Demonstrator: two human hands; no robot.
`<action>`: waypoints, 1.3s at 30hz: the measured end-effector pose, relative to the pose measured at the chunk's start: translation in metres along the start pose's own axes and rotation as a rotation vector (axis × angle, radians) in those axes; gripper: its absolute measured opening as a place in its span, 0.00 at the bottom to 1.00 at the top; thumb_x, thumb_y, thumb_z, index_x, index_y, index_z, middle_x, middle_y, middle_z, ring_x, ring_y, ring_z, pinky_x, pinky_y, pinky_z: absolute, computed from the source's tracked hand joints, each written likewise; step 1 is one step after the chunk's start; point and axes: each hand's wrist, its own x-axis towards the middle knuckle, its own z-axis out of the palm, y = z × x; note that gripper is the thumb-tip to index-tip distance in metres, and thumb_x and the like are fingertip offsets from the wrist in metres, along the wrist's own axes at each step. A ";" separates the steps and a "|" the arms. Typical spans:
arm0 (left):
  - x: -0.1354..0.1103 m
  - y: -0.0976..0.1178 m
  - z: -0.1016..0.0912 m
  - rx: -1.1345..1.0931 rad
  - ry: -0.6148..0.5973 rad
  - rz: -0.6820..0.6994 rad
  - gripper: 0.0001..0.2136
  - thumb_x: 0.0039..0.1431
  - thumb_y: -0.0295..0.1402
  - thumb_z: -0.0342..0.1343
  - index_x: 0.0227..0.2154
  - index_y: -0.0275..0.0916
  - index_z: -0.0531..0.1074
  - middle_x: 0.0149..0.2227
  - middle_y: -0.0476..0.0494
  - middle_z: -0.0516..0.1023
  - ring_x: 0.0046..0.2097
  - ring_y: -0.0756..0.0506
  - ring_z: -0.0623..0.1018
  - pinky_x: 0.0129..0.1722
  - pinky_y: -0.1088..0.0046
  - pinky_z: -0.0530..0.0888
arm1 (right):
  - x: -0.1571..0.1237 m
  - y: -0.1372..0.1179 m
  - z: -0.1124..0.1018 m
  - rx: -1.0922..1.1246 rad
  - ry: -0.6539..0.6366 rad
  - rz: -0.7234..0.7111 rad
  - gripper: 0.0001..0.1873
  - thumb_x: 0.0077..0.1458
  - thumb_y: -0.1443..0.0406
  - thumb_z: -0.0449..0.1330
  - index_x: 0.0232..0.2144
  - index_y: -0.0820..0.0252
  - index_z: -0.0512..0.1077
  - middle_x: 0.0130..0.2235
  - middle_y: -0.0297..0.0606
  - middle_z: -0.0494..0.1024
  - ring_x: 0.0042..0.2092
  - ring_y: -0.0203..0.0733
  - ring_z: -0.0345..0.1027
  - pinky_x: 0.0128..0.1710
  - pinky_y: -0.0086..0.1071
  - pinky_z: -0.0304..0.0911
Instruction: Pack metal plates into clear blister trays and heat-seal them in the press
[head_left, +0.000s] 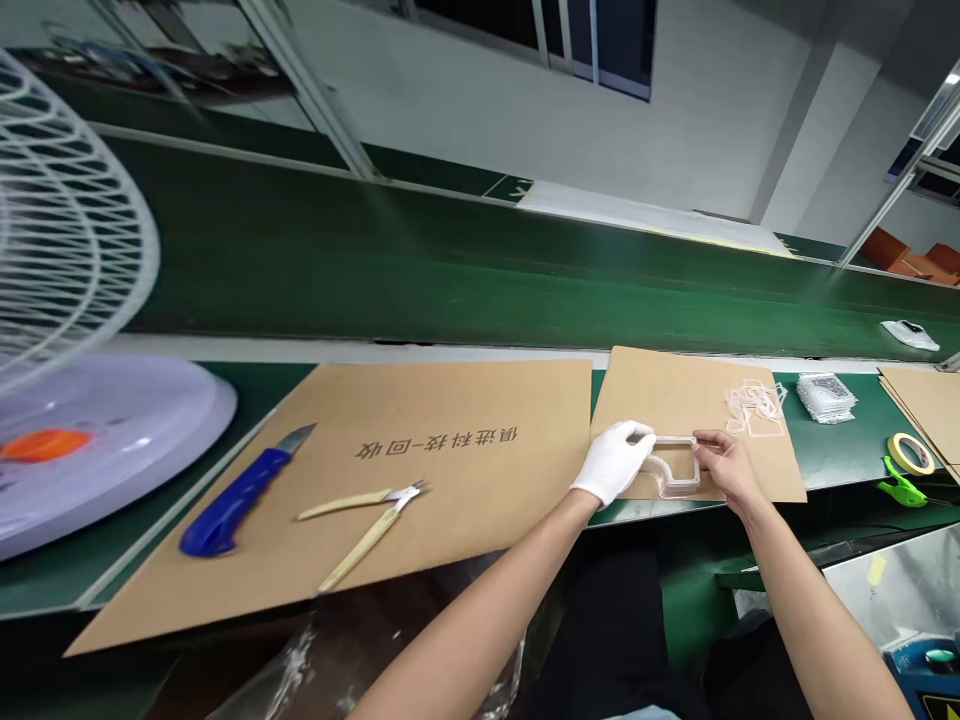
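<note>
A thin white and clear plastic frame (679, 486) is held between my two hands, over a sheet of brown cardboard (645, 385). My left hand (613, 462), in a white glove, grips its upper left corner with the fingers closed. On the opposite side, my bare right hand (729, 466) pinches the upper right edge. Part of the frame's left side is hidden behind the glove. Thin white plastic strips and outlines (756, 402) lie in a loose tangle just beyond my right hand.
Left, a larger cardboard sheet (480, 400) carries a blue-handled knife (240, 500) and cutting pliers (375, 515). A fan (67, 230) stands farther left. To the right are a stack of bagged pieces (825, 396), yellow tape (910, 454) and green scissors (902, 487). A green conveyor (450, 290) runs behind.
</note>
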 end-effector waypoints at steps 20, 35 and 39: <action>0.004 0.005 0.020 0.270 0.031 0.048 0.15 0.65 0.48 0.58 0.35 0.44 0.83 0.40 0.43 0.84 0.46 0.40 0.81 0.51 0.64 0.73 | 0.008 0.011 0.006 0.117 0.022 -0.026 0.17 0.49 0.56 0.75 0.39 0.59 0.80 0.35 0.38 0.84 0.38 0.44 0.78 0.40 0.38 0.75; -0.010 0.011 0.017 0.256 0.083 -0.041 0.14 0.66 0.49 0.59 0.34 0.47 0.83 0.40 0.47 0.82 0.44 0.41 0.81 0.44 0.68 0.73 | 0.001 -0.011 0.002 0.099 0.022 0.119 0.16 0.43 0.59 0.74 0.36 0.58 0.82 0.32 0.36 0.81 0.32 0.39 0.71 0.34 0.34 0.69; -0.012 0.011 0.018 0.295 0.140 -0.023 0.11 0.67 0.46 0.61 0.34 0.48 0.83 0.39 0.47 0.82 0.44 0.41 0.80 0.43 0.68 0.73 | 0.000 -0.016 0.005 0.067 0.031 0.151 0.17 0.44 0.56 0.74 0.36 0.57 0.83 0.34 0.37 0.82 0.36 0.42 0.73 0.36 0.35 0.70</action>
